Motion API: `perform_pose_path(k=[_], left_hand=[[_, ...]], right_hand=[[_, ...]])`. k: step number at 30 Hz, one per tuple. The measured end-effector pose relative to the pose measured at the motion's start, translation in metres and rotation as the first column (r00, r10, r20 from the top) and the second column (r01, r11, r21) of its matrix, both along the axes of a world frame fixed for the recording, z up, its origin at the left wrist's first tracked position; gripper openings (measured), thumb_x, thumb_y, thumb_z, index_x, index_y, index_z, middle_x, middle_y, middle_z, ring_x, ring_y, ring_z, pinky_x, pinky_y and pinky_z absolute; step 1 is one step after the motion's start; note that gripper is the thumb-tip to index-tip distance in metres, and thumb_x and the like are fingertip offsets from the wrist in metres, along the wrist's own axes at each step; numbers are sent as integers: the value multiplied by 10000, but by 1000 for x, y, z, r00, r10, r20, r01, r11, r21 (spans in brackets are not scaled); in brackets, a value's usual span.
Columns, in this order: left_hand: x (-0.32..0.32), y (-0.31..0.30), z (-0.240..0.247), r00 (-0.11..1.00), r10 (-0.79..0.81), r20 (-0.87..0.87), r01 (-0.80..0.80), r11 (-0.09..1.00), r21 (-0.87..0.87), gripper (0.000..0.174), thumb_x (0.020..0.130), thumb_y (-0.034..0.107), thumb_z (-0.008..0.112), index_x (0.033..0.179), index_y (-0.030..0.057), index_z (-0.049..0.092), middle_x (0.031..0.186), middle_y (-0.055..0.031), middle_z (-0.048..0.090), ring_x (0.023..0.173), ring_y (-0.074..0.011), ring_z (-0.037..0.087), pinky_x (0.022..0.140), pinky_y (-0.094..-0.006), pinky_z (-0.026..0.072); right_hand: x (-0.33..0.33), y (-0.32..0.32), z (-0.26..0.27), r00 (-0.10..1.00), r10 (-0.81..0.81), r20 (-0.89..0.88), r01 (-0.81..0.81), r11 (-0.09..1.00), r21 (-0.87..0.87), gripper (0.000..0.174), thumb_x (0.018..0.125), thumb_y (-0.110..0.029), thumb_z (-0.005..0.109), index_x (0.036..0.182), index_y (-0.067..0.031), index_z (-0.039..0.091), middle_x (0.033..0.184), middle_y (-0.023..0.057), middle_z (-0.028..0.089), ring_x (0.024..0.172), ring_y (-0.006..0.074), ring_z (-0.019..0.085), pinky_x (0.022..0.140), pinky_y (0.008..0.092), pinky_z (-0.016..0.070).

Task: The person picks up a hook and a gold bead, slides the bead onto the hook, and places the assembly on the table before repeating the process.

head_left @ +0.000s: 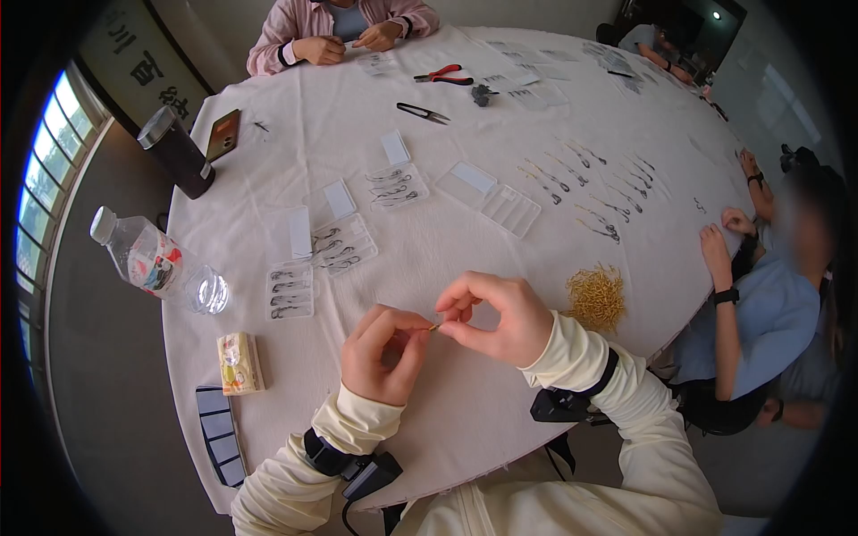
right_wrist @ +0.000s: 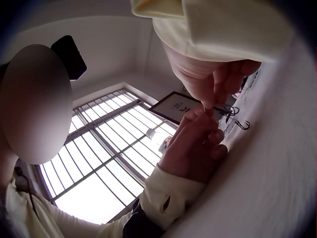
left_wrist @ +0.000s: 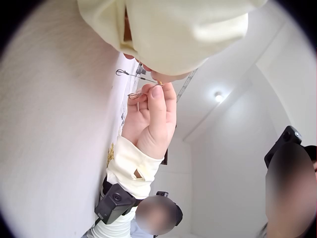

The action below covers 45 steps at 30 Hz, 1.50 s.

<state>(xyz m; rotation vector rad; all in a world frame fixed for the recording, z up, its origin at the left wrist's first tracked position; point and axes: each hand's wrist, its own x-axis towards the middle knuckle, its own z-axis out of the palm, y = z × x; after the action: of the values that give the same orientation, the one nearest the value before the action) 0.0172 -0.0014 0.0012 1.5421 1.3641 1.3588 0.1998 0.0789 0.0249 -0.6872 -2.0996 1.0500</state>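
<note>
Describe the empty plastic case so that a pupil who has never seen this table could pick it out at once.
Find the big table's pale cloth. Near its middle, between the filled cases on the left and the loose hooks on the right, lies an open clear case with a pale card in one half. Unlike its filled neighbours, its compartments hold no hooks.

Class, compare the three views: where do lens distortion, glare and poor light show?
Head view: the table curves, with black corners. Left wrist view: the ceiling lamp glares. Right wrist view: the window is blown out, hands dim.
</note>
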Motion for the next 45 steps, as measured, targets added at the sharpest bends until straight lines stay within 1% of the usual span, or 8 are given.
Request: perform_pose_path(k=[8,11,17,20,26,31,38,45], left_hand=[[-2,-1,1,999,-37,-26,37,999,-16,100,862,-59,593,926,0,642,865,-40,560,723,-81,518,624,-217,415],[-2,-1,3,999,-54,-5,54,997,-55,99,870,-51,585,937,-4,641,859,-37,554,731,-86,516,644,-220,417],[-4,-1,2,986,-127,104,135,989,-67,84,905,-16,573,957,-5,637,869,-28,553,762,-84,510,690,-226,410],[-6,0,-4,986,-118,114,127,990,-67,97,885,9,619,960,29,678,833,-33,595,695,-80,546,623,-218,435],[-4,-2,1,962,-148,228,189,967,-173,69,926,39,650,981,-2,642,865,-5,602,783,-65,534,723,-218,428],[-3,-1,6,903,-103,417,220,945,-243,109,914,41,677,1007,-10,656,861,0,658,776,-46,560,701,-201,447],[-10,1,0,900,-169,401,283,927,-245,81,922,23,657,994,-13,654,869,0,660,775,-37,562,698,-193,452],[-7,-1,7,901,-119,418,245,933,-263,29,898,9,650,912,24,630,806,26,586,748,-50,516,685,-210,417]], right_hand=[[3,2,-1,998,66,-2,-66,998,-15,135,817,-24,717,939,-21,660,820,64,688,746,168,664,711,294,525],[4,4,-1,996,73,-45,-78,987,-137,99,825,-21,711,916,-31,671,826,62,685,744,158,657,709,279,518],[3,6,2,999,47,-4,-47,999,-12,73,827,-31,718,888,-58,687,826,42,649,732,153,629,672,264,508],[0,4,1,997,69,-34,-68,997,22,79,823,-43,728,890,-57,689,828,36,631,733,157,625,648,271,512],[0,2,2,997,66,-36,-64,997,39,86,819,-36,730,892,-60,692,841,38,622,731,162,633,640,275,525],[-2,1,1,993,97,-65,-93,994,59,104,816,-24,729,905,-66,696,863,42,617,736,167,639,647,274,530],[-2,1,4,993,115,-41,-109,987,118,103,819,-28,728,906,-72,694,864,34,605,719,157,627,641,275,524],[0,2,4,996,-47,-78,53,996,75,84,808,-29,725,860,-63,668,827,21,621,675,121,577,599,248,475]])
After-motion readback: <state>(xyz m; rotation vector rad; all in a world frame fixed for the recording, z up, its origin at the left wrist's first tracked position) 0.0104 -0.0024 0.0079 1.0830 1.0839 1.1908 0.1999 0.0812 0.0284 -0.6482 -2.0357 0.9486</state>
